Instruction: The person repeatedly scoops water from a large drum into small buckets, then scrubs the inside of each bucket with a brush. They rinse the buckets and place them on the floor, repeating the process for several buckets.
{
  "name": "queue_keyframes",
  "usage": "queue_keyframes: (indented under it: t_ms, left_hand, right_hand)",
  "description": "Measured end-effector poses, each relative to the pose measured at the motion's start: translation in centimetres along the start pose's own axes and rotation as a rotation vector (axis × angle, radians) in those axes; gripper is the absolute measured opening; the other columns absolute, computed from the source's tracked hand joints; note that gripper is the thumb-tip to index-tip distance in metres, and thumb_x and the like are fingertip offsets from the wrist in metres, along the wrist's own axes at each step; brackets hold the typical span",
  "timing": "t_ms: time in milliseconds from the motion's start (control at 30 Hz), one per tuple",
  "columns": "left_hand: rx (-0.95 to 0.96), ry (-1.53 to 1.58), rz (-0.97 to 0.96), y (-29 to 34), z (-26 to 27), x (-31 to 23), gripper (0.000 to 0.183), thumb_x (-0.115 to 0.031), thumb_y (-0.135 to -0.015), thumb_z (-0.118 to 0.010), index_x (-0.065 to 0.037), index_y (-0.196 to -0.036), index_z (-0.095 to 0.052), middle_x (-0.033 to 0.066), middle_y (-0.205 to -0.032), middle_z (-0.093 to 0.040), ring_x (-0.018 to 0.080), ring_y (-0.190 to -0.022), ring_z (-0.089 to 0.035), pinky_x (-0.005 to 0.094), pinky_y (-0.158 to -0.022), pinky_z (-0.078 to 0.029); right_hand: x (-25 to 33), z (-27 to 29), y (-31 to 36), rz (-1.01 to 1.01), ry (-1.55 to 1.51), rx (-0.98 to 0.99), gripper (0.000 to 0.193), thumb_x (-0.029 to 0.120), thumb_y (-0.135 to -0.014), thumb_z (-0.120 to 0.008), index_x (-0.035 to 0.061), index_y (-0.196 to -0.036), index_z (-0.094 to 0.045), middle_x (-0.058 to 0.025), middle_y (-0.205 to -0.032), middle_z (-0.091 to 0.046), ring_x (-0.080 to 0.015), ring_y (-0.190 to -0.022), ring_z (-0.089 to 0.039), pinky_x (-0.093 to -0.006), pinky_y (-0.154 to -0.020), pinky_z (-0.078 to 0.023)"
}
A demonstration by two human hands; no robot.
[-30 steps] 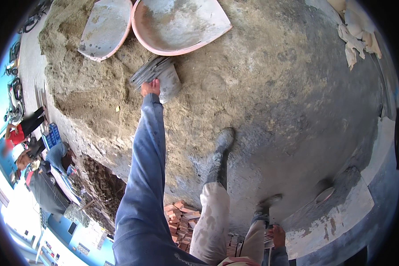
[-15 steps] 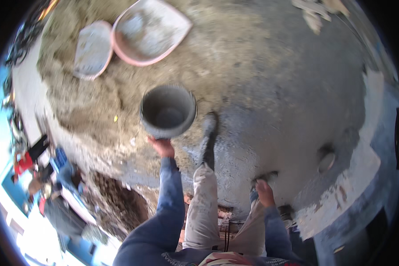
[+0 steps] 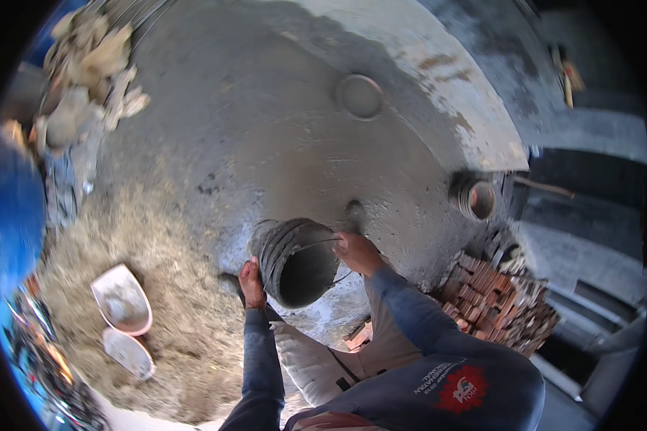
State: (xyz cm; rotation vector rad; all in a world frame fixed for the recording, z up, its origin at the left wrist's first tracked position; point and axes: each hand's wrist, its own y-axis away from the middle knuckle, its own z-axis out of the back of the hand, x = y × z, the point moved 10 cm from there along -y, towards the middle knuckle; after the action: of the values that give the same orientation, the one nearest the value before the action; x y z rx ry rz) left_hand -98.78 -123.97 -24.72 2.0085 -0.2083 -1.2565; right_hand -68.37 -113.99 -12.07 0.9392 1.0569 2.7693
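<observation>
The left hand (image 3: 251,283) grips the left side of a dark grey, cylindrical bucket (image 3: 302,269) with a ridged wall; the right hand (image 3: 359,253) is closed on its thin wire handle (image 3: 343,278). The bucket, mouth tilted toward the wearer, is at the near edge of a wet, grey mortar bed (image 3: 266,136). Stacked red bricks (image 3: 485,298) stand beyond the bed's near right corner.
</observation>
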Motion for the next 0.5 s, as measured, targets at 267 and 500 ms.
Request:
queue_keyframes:
  t_ms: [267, 500]
  left_hand:
    - [0.281, -0.052, 0.171, -6.2, -29.8, 6.1, 0.052, -0.046, -0.112, -0.053, 0.001, -0.125, -0.071, 0.0087, -0.118, -0.075, 0.0169, -0.108, -0.067, 0.0323, -0.096, -0.052]
    - [0.040, -0.308, 0.201, -11.7, -38.5, 10.7, 0.055, -0.046, -0.109, -0.060, 0.003, -0.134, -0.070, 0.0107, -0.129, -0.074, 0.0224, -0.120, -0.067, 0.0355, -0.108, -0.049]
  right_hand:
    - [-8.9, 19.7, 6.6, -0.051, -0.763, -0.087, 0.033, 0.033, -0.104, -0.070, 0.0010, -0.111, -0.066, -0.0085, -0.089, -0.068, -0.0127, -0.087, -0.065, -0.0358, -0.077, -0.053]
    - [-20.8, 35.1, 4.2, 0.046, -0.472, -0.309, 0.034, 0.035, -0.104, -0.067, 0.0020, -0.111, -0.069, -0.0207, -0.098, -0.074, -0.0351, -0.093, -0.075, -0.0437, -0.080, -0.056]
